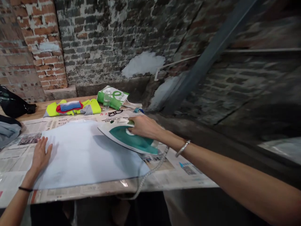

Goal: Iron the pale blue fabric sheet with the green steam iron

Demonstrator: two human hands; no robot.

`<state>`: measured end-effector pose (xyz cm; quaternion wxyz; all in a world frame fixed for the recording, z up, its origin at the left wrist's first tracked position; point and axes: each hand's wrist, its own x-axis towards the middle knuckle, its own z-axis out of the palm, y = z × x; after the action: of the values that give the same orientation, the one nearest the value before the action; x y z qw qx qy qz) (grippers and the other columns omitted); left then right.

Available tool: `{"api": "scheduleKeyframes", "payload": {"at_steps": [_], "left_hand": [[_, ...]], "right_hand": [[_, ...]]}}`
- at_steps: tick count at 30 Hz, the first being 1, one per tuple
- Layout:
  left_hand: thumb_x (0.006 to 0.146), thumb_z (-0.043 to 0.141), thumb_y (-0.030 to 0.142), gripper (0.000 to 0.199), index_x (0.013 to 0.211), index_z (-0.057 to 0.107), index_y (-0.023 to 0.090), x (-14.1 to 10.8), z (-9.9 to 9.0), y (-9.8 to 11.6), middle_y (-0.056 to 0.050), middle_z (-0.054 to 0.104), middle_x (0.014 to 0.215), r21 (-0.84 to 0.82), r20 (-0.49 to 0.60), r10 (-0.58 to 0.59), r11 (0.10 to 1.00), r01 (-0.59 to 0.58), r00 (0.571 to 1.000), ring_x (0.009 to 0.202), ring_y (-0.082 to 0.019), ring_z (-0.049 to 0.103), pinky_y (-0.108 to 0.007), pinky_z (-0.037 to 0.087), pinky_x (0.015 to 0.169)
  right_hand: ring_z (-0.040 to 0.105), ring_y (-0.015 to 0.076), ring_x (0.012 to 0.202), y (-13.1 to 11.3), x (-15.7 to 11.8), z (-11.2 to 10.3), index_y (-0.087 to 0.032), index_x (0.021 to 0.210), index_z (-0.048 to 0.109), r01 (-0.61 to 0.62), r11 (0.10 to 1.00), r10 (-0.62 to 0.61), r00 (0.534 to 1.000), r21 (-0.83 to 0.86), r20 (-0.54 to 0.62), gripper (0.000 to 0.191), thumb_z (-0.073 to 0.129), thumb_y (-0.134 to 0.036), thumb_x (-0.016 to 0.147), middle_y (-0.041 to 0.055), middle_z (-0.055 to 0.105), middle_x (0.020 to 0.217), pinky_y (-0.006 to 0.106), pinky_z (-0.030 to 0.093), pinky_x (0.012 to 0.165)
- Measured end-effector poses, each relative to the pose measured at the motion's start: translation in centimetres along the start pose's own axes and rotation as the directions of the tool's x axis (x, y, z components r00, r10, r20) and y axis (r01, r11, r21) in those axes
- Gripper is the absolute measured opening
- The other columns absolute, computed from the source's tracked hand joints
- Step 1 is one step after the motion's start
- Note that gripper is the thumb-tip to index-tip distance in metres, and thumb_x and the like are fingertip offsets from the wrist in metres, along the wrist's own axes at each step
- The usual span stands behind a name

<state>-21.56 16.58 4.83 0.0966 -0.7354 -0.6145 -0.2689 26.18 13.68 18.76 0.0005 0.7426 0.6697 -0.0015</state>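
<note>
My right hand (145, 127) is wrapped round the handle of a white and teal clothes iron (130, 139). The iron is tilted above the right side of a pale blue cloth (82, 153) and casts a shadow on it. The cloth lies flat over newspaper; its exact kind I cannot tell. With fingers spread, my left hand (41, 153) rests at the cloth's left edge. From the iron's back a braided cord (150, 172) hangs over the table's front edge.
Newspaper (190, 175) covers the table. Toward the back lie eyeglasses (115, 113), a clear glass (106, 101), a green and white bag (114, 96) and a folded yellow garment (94, 106). A black bag (14, 102) and grey fabric (8, 131) are at the left. Behind stands a brick wall (94, 37).
</note>
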Motion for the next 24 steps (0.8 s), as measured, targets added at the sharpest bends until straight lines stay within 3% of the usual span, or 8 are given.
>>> {"api": "scheduleKeyframes", "payload": {"at_steps": [3, 7, 10, 13, 17, 21, 24], "left_hand": [[0.092, 0.036, 0.051, 0.063, 0.136, 0.050, 0.008, -4.2, -1.3, 1.6, -0.021, 0.047, 0.148, -0.003, 0.054, 0.016, 1.000, -0.016, 0.998, 0.142, -0.034, 0.036, -0.053, 0.033, 0.115], [0.094, 0.030, 0.051, 0.067, 0.140, 0.047, 0.006, -8.5, -2.7, 3.8, -0.022, 0.043, 0.150, 0.095, 0.088, -0.052, 0.994, 0.044, 0.995, 0.144, -0.035, 0.031, -0.055, 0.031, 0.114], [0.092, 0.029, 0.052, 0.071, 0.141, 0.045, 0.003, -9.9, -3.3, 4.6, -0.024, 0.040, 0.151, 0.192, 0.132, -0.127, 0.976, 0.100, 0.983, 0.144, -0.038, 0.031, -0.057, 0.029, 0.114], [0.092, 0.029, 0.053, 0.073, 0.143, 0.044, 0.004, -10.1, -3.5, 4.7, -0.022, 0.039, 0.153, 0.253, 0.180, -0.173, 0.959, 0.125, 0.968, 0.144, -0.038, 0.031, -0.058, 0.028, 0.113], [0.090, 0.029, 0.055, 0.075, 0.144, 0.043, 0.005, -9.8, -3.6, 4.8, -0.021, 0.038, 0.153, 0.272, 0.211, -0.186, 0.954, 0.126, 0.960, 0.143, -0.038, 0.032, -0.057, 0.029, 0.113], [0.089, 0.029, 0.055, 0.076, 0.143, 0.044, 0.004, -9.5, -4.1, 5.3, -0.022, 0.040, 0.152, 0.269, 0.222, -0.186, 0.955, 0.123, 0.957, 0.143, -0.039, 0.032, -0.057, 0.028, 0.113], [0.089, 0.028, 0.055, 0.076, 0.143, 0.044, 0.004, -9.4, -4.4, 5.7, -0.022, 0.039, 0.153, 0.265, 0.228, -0.194, 0.955, 0.131, 0.954, 0.143, -0.039, 0.032, -0.056, 0.028, 0.113]], "right_hand": [[0.068, 0.0272, 0.094, -3.8, -2.4, -0.5, -0.020, 0.106, 0.071, 0.163, 0.987, -0.163, 0.985, 0.001, 0.061, 0.029, 0.062, -0.030, 0.080, 0.0111, 0.074, 0.099, 0.027, 0.044, 0.068], [0.068, 0.0274, 0.094, -9.1, -4.0, 0.0, -0.019, 0.109, 0.069, 0.386, 0.921, -0.389, 0.918, 0.047, 0.084, 0.032, 0.060, -0.025, 0.080, 0.0130, 0.073, 0.102, 0.029, 0.045, 0.070], [0.068, 0.0282, 0.098, -12.1, -3.9, 1.1, -0.017, 0.114, 0.067, 0.489, 0.868, -0.495, 0.867, 0.088, 0.060, 0.034, 0.057, -0.022, 0.082, 0.0149, 0.072, 0.104, 0.030, 0.048, 0.074], [0.068, 0.0288, 0.100, -13.3, -3.1, 2.2, -0.014, 0.114, 0.067, 0.500, 0.860, -0.508, 0.858, 0.098, 0.074, 0.034, 0.056, -0.019, 0.082, 0.0171, 0.071, 0.105, 0.032, 0.050, 0.076], [0.068, 0.0308, 0.102, -11.3, -1.9, 3.1, -0.012, 0.114, 0.067, 0.379, 0.921, -0.386, 0.919, 0.087, 0.085, 0.036, 0.058, -0.020, 0.080, 0.0194, 0.070, 0.110, 0.034, 0.052, 0.077], [0.066, 0.0302, 0.105, -6.1, -1.4, 3.5, -0.013, 0.117, 0.067, 0.152, 0.987, -0.157, 0.981, 0.059, 0.111, 0.040, 0.062, -0.025, 0.079, 0.0184, 0.070, 0.114, 0.031, 0.052, 0.079], [0.067, 0.0287, 0.106, -1.5, -1.7, 4.0, -0.013, 0.117, 0.068, -0.060, 0.998, 0.055, 0.989, 0.028, 0.138, 0.040, 0.063, -0.022, 0.078, 0.0173, 0.071, 0.114, 0.028, 0.052, 0.078]]}}
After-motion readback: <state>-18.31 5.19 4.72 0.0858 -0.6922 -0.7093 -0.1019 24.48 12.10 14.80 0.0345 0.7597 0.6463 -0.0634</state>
